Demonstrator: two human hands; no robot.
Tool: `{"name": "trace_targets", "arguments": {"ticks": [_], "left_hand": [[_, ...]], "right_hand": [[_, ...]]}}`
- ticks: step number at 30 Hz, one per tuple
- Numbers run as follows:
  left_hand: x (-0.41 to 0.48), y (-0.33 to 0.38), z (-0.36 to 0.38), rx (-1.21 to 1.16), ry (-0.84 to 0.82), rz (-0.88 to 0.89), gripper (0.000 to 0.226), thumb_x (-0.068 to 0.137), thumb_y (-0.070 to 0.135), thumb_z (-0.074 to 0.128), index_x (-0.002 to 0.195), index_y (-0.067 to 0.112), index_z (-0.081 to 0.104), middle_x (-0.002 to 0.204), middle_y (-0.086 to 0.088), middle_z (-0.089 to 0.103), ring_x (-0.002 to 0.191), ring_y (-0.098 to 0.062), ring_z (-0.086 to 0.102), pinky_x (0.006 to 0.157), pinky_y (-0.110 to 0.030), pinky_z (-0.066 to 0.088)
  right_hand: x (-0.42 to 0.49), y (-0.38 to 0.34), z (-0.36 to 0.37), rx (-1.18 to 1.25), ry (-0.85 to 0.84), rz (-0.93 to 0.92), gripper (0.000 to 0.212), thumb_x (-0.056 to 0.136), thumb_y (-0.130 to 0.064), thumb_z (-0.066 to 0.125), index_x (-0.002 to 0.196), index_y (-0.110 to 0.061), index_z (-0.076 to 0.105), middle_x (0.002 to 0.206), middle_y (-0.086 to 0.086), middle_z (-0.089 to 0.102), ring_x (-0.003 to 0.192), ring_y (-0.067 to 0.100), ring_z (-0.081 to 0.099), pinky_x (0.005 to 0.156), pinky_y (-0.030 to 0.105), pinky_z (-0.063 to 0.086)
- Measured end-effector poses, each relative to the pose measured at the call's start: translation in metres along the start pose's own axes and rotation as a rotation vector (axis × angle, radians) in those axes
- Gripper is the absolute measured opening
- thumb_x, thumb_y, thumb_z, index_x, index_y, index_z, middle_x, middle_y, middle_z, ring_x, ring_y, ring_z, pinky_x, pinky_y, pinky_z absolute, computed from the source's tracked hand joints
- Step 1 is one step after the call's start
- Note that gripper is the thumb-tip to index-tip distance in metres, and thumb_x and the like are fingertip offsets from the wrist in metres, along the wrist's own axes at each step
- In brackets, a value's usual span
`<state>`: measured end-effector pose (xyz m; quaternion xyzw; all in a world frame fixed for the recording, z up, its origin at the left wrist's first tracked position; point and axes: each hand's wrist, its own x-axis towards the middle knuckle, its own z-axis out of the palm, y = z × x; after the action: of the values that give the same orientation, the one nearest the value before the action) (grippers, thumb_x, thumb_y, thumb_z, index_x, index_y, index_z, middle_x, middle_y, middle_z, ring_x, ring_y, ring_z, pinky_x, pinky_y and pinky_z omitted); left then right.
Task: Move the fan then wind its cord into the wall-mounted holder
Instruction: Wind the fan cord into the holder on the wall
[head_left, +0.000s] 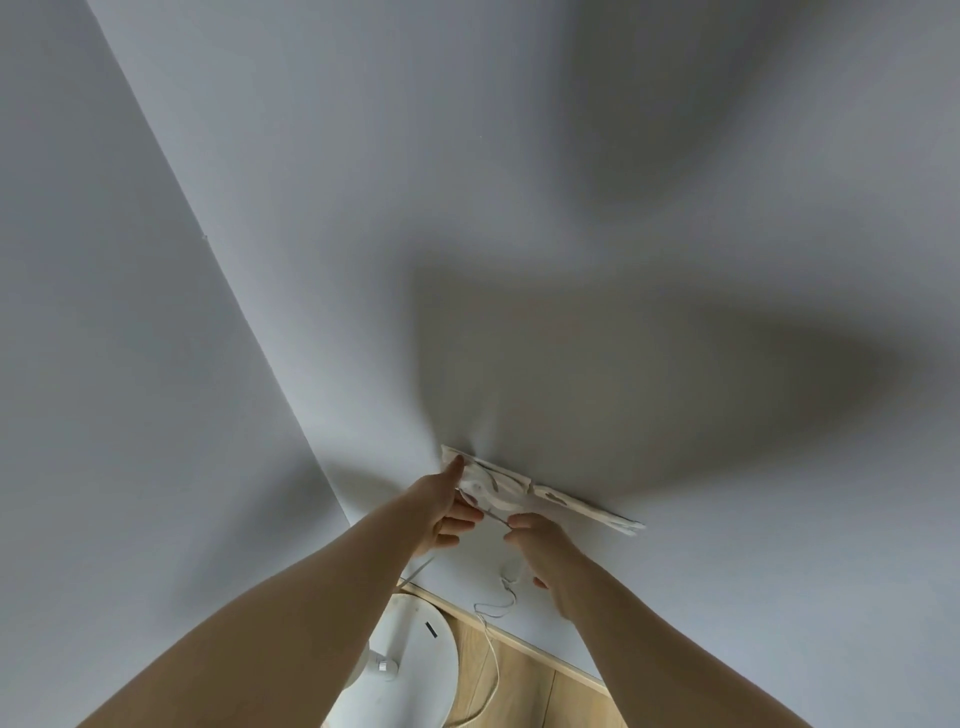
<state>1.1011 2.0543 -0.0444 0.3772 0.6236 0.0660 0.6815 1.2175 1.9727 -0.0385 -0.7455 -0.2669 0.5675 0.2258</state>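
A white wall-mounted holder (524, 491) runs along the white wall, seen from above. My left hand (444, 506) is at its left end, thumb raised against the holder and fingers curled round a stretch of the white cord (493, 608). My right hand (540, 545) pinches the same cord just right of it, below the holder. The rest of the cord hangs down the wall in loops to the floor. The white fan (400, 670) stands below between my forearms, its round base on the wooden floor.
A room corner (291, 415) lies to the left of the holder. A wooden skirting strip (545, 657) meets the wood floor (524, 691) below. My arms' shadows fall on the wall to the right.
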Motion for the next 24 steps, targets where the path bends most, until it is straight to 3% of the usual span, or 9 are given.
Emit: {"name": "trace_targets", "arguments": {"ticks": [2,4,8,12,15,20,24], "left_hand": [[-0.001,0.001,0.001,-0.041,-0.022,-0.010,0.073,0.097,0.055,0.024,0.121,-0.006,0.057,0.128,-0.018,0.062,0.124,-0.028,0.054,0.103,-0.039,0.041],[-0.004,0.001,0.000,-0.058,-0.032,-0.016,0.072,0.097,0.054,0.024,0.120,-0.006,0.057,0.128,-0.019,0.062,0.124,-0.028,0.055,0.102,-0.039,0.041],[-0.005,0.002,-0.002,-0.066,-0.017,-0.007,0.072,0.097,0.054,0.027,0.123,-0.007,0.055,0.127,-0.020,0.062,0.121,-0.028,0.057,0.100,-0.038,0.044],[-0.008,0.003,-0.001,-0.049,0.013,0.012,0.068,0.098,0.050,0.029,0.123,-0.008,0.055,0.126,-0.021,0.063,0.118,-0.028,0.060,0.095,-0.037,0.047],[-0.009,0.004,-0.001,0.005,0.039,0.027,0.065,0.099,0.048,0.029,0.120,-0.008,0.056,0.125,-0.020,0.063,0.118,-0.028,0.060,0.097,-0.038,0.047],[-0.011,0.007,-0.003,0.035,0.057,0.041,0.060,0.099,0.045,0.033,0.124,-0.005,0.054,0.128,-0.018,0.062,0.120,-0.028,0.059,0.098,-0.038,0.047],[-0.015,0.007,0.000,0.050,0.094,0.056,0.061,0.099,0.044,0.033,0.122,-0.008,0.055,0.127,-0.020,0.062,0.119,-0.029,0.060,0.095,-0.038,0.047]], "right_hand": [[0.005,0.008,0.003,-0.036,-0.054,-0.028,0.053,0.095,-0.011,0.039,0.147,-0.021,0.030,0.148,0.004,0.039,0.130,0.023,0.041,0.097,0.029,0.035],[0.010,0.013,0.006,-0.144,-0.044,-0.049,0.054,0.092,-0.019,0.043,0.144,-0.030,0.032,0.149,0.002,0.035,0.134,0.025,0.035,0.104,0.033,0.034],[0.014,0.013,0.000,-0.525,0.093,-0.047,0.033,0.090,-0.030,0.048,0.121,-0.023,0.051,0.125,0.005,0.047,0.120,0.023,0.043,0.101,0.034,0.041],[0.007,0.011,-0.009,-0.351,-0.117,-0.062,0.012,0.092,-0.025,0.050,0.094,-0.013,0.051,0.081,0.000,0.061,0.079,0.014,0.058,0.080,0.023,0.044],[0.003,0.017,-0.020,-0.287,-0.091,-0.041,0.031,0.095,-0.033,0.047,0.074,-0.011,0.052,0.061,0.001,0.058,0.054,0.010,0.057,0.067,0.019,0.047],[-0.004,0.044,-0.053,-0.416,-0.002,0.042,0.054,0.091,-0.056,0.039,0.058,-0.014,0.048,0.057,-0.002,0.053,0.055,0.008,0.051,0.079,0.024,0.043],[-0.009,0.049,-0.066,-0.342,0.152,0.092,0.050,0.091,-0.056,0.039,0.067,-0.013,0.046,0.052,0.000,0.035,0.044,0.010,0.034,0.049,0.018,0.037]]}}
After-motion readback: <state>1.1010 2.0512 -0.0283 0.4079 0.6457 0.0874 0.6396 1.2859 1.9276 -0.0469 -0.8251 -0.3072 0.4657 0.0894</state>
